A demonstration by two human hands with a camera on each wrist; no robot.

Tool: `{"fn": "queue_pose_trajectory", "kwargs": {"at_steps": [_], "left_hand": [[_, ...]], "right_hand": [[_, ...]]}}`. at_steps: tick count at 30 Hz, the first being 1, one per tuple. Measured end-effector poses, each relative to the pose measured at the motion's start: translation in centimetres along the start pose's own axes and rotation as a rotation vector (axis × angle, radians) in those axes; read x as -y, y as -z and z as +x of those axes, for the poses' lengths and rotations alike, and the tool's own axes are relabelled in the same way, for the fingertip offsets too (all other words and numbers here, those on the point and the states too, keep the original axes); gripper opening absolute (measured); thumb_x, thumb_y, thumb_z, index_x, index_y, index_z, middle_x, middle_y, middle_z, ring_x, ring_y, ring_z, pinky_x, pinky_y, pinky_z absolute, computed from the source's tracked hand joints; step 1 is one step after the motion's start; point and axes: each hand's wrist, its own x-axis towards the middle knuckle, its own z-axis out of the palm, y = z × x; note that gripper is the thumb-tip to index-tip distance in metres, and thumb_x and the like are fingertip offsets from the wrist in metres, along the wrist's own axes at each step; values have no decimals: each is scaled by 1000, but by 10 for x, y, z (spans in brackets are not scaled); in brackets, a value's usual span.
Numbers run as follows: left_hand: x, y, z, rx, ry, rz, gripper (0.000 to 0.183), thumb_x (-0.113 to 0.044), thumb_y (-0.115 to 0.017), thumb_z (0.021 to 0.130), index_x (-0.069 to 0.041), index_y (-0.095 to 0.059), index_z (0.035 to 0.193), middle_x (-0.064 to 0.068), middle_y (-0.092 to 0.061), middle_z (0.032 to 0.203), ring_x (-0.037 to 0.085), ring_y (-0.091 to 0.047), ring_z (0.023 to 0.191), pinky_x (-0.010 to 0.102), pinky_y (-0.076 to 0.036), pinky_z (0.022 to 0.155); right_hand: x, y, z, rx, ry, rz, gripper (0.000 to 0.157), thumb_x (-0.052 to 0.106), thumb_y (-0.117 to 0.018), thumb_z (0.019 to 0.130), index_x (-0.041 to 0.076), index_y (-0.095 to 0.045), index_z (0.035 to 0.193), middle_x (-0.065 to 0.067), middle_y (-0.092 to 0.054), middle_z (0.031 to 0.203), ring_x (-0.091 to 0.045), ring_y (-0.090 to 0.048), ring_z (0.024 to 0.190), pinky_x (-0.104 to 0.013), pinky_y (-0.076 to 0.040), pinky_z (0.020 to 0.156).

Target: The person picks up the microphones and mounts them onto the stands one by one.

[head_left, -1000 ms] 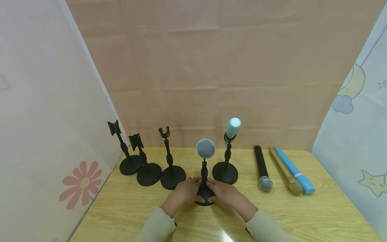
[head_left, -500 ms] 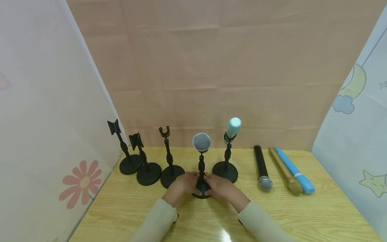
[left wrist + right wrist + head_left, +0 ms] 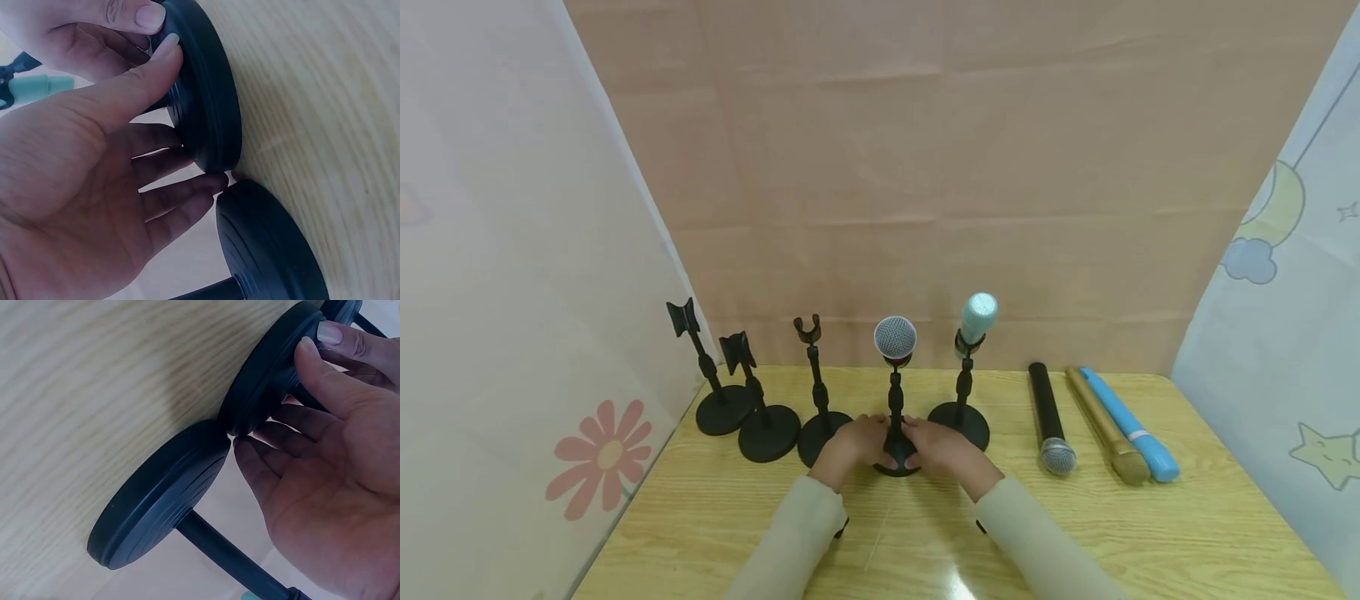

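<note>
In the head view a black microphone stand [image 3: 895, 400] stands upright mid-table, holding a microphone with a silver mesh head [image 3: 895, 337]. My left hand [image 3: 861, 442] grips its round base from the left, and my right hand [image 3: 943, 446] grips it from the right. Both thumbs lie on top of the base [image 3: 209, 100] in the left wrist view, the fingers spread around its side. To the right is a stand [image 3: 964, 383] bearing a mint-green microphone [image 3: 980, 317]; its base nearly meets the gripped one [image 3: 265, 375] in the right wrist view.
Left of my hands are three bare stands: a U-clip one [image 3: 817, 375] close by, then two with wider clips [image 3: 752, 387] [image 3: 706, 367]. A black microphone [image 3: 1048, 412], a gold one [image 3: 1105, 425] and a blue one [image 3: 1131, 421] lie at the right. A papered wall [image 3: 925, 208] rises behind.
Both hands have slid the stand with the silver-headed microphone away from me and slightly left, between the U-clip stand and the mint-green microphone's stand. The other things have stayed put.
</note>
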Motion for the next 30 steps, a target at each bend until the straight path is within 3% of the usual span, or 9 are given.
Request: {"fn": "queue_pose_trajectory", "kwargs": {"at_steps": [13, 21, 30], "left_hand": [[7, 4, 11, 7, 7, -83, 76, -39, -80, 87, -7, -50, 150, 9, -47, 155, 37, -45, 140, 50, -43, 111], [14, -5, 29, 30, 38, -68, 80, -40, -77, 90, -9, -41, 155, 8, -40, 160, 35, -37, 146, 50, -38, 115], [15, 1, 24, 62, 40, -95, 80, -43, -71, 94, -12, -35, 159, 5, -33, 164, 34, -31, 149, 50, -34, 117]], "right_hand": [[-5, 4, 16, 31, -29, 48, 69, 25, -68, 98, 6, -38, 156, -12, -29, 165, -33, -39, 145, -47, -39, 114], [-7, 6, 23, 45, -47, 79, 69, 25, -68, 98, 6, -37, 157, -10, -27, 166, -33, -35, 148, -47, -36, 116], [-11, 6, 26, 53, -54, 99, 69, 26, -65, 99, 7, -34, 158, -10, -23, 167, -32, -32, 150, -48, -34, 118]]}}
